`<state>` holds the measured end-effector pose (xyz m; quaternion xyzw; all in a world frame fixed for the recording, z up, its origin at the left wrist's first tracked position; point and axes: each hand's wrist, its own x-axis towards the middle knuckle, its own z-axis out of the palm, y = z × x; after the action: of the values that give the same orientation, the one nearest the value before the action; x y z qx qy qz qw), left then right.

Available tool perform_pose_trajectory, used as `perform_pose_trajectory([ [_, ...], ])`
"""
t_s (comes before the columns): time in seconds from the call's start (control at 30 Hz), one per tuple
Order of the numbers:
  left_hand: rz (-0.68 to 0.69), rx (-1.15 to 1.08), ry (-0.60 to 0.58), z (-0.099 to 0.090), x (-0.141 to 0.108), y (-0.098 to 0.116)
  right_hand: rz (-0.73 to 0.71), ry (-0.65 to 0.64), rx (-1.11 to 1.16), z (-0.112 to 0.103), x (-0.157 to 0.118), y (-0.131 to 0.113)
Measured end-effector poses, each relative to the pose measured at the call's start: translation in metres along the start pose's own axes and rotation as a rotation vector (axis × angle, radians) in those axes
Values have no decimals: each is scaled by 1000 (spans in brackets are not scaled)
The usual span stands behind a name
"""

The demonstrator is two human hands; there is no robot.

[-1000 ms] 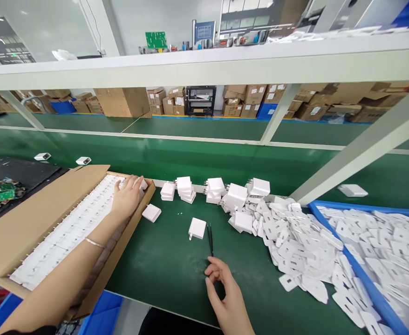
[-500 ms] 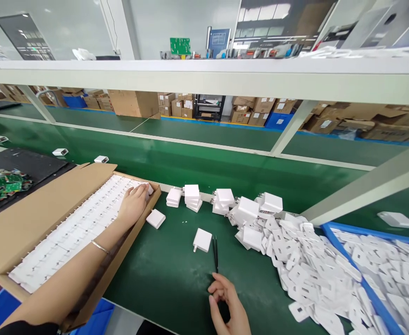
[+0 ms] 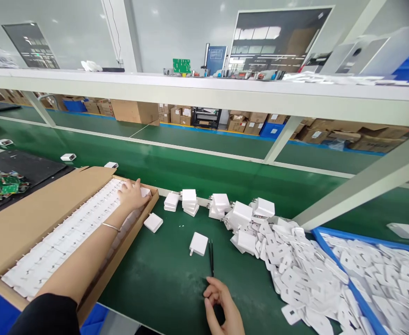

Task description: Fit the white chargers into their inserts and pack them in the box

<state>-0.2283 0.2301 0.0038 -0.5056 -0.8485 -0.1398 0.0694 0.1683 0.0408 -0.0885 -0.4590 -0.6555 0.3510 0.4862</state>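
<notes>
My left hand [image 3: 133, 196] reaches into the far end of a long cardboard box [image 3: 124, 239], its fingers spread over rows of white plug chargers [image 3: 73, 228]. A white charger at the box's far corner is partly behind the hand. My right hand [image 3: 224, 307] is low in the middle of the view, fingers curled round the back end of black tweezers [image 3: 211, 258], whose tips point away from me. Left of those tips a single white charger [image 3: 199, 244] lies on the green table. Another charger [image 3: 153, 223] lies beside the box.
Small stacks of chargers [image 3: 189, 200] stand along the table's far edge. Right of them is a heap of white plastic pieces [image 3: 295, 260], then a blue bin [image 3: 347, 284] of similar pieces. Circuit boards [image 3: 3, 186] lie at far left. A white shelf [image 3: 204, 90] crosses above.
My left hand's fingers have spread and lifted from the charger at the box's far corner. The view has tilted up slightly. My right hand keeps its place by the tweezers.
</notes>
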Motion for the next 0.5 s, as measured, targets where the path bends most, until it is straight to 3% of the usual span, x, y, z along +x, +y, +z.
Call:
perform_pose_trajectory([
  [0.27,-48,-21,-48,0,3,5,-53,-87,-14,-14,1,-11],
  [0.37,-29,-65,-17,-14,-2,5,-108,20,-122,-29,6,-15],
  [0.5,47,-124,144,-41,-22,19,-156,259,-534,-75,27,-7],
])
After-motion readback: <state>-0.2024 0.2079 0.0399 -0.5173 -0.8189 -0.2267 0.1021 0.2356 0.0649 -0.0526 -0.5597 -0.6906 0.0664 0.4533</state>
